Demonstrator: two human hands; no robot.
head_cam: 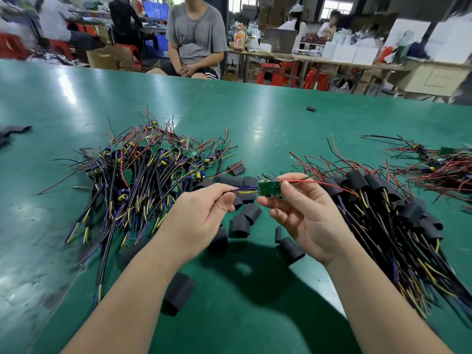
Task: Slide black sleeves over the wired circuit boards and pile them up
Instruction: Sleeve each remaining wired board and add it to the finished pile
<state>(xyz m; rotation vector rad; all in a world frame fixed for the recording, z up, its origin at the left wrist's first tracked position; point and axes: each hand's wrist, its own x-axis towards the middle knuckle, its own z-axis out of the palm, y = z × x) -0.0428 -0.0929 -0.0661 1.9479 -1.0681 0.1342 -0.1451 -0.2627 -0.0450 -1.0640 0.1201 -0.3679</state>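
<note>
Fingers of the right hand (304, 215) pinch the bare circuit board (269, 188) above the tabletop (76, 98), and fingers of the left hand (199, 215) pinch its wire bundle (242, 190). The board's long axis runs left-right between the hands. Loose black sleeves (249, 213) lie just below, probably easier for the left hand to reach.

Bare left grip (196, 218), right grip (309, 221), forearms (143, 290).

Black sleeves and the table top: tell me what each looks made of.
Black sleeves: matte, soft-looking tubing, likely heat-shrink plastic or rubber; several lie squashed flat.
Table top: smooth green sheet, perhaps vinyl or rubber; it reflects the overhead lights with a gloss.
</note>
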